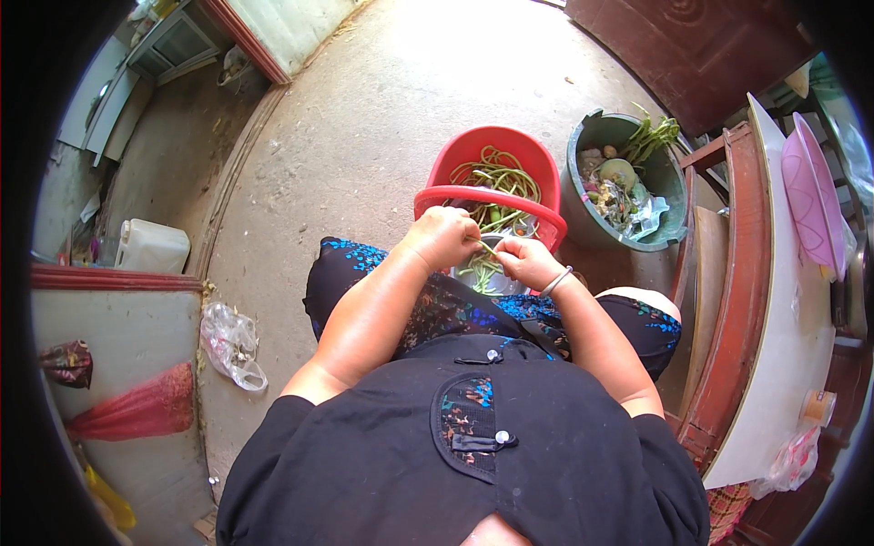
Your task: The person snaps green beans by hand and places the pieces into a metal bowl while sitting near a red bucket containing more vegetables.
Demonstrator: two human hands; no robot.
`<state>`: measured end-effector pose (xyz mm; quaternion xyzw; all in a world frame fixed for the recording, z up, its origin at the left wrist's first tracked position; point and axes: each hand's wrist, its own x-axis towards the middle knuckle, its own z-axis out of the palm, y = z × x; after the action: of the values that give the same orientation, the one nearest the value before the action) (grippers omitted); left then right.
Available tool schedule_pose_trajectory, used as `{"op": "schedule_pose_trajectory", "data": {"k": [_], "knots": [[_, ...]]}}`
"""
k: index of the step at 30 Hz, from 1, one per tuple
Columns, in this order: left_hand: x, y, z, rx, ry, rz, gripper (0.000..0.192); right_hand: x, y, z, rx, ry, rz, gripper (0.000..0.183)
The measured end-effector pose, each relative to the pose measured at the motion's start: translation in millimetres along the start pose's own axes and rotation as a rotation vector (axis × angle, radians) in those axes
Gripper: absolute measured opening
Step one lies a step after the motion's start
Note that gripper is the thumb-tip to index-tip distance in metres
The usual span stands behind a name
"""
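Between my two hands stretches a thin green bean [486,246]. My left hand [444,235] pinches one end of it, and my right hand [526,262], with a silver bangle at the wrist, grips the other. Just below them sits a metal bowl [466,276] with short cut bean pieces [483,271] inside. A red plastic bucket [459,151] stands behind my hands, its thick red handle [489,196] crossing in front. Long green beans [502,179] lie coiled in the bucket. Part of the bowl is hidden by my hands and lap.
A green bin [588,207] holding vegetable scraps and plastic stands right of the bucket. Farther right is a red wooden frame [734,293] with a white board [775,341] and a pink plastic lid or tray [812,194]. A clear plastic bag [229,341] lies on the floor at left, near a white jerrycan [153,247].
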<state>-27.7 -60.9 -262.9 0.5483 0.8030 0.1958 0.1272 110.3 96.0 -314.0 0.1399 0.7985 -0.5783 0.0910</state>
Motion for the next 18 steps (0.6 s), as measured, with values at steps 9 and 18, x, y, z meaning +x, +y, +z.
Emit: {"op": "schedule_pose_trajectory", "data": {"k": [9,18], "knots": [[1.0,5.1,15.6,0.045,-0.037,0.228,0.012,7.0,1.1,15.9,-0.235,0.361,0.158,0.024],[-1.6,4.1,8.6,-0.058,0.011,0.216,0.012,2.2,-0.1,-2.1,0.435,-0.012,0.108,0.016]]}}
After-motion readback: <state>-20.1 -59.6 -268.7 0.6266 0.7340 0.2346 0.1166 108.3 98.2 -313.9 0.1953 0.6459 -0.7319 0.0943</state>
